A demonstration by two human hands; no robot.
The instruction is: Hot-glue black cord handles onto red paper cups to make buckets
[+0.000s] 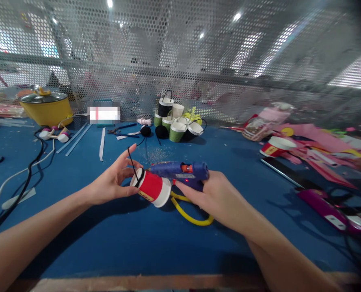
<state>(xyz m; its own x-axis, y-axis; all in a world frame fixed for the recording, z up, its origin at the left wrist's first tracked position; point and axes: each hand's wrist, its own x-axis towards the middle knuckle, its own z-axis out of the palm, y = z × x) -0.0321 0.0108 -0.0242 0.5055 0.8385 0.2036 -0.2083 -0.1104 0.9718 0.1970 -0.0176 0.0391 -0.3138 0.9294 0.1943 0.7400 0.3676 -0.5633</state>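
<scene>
A red paper cup with white ends (151, 186) lies tilted on its side in the middle, just above the blue table. My left hand (117, 180) holds its left end between thumb and fingers, along with a thin black cord (132, 162) that loops up from the cup. A blue glue gun (180, 171), with a small red light showing, is gripped in my right hand (212, 194). Its body passes behind the cup, and the nozzle is hidden there. The yellow cable (195, 221) curves below the gun.
Small green, white and black cups (177, 129) stand at the back, beside black cord balls (145, 130) and pliers (119, 130). A yellow pot (48, 111) is back left. Right: another red cup (271, 148), pink strips (317, 138), a phone (285, 172), a purple power strip (326, 207).
</scene>
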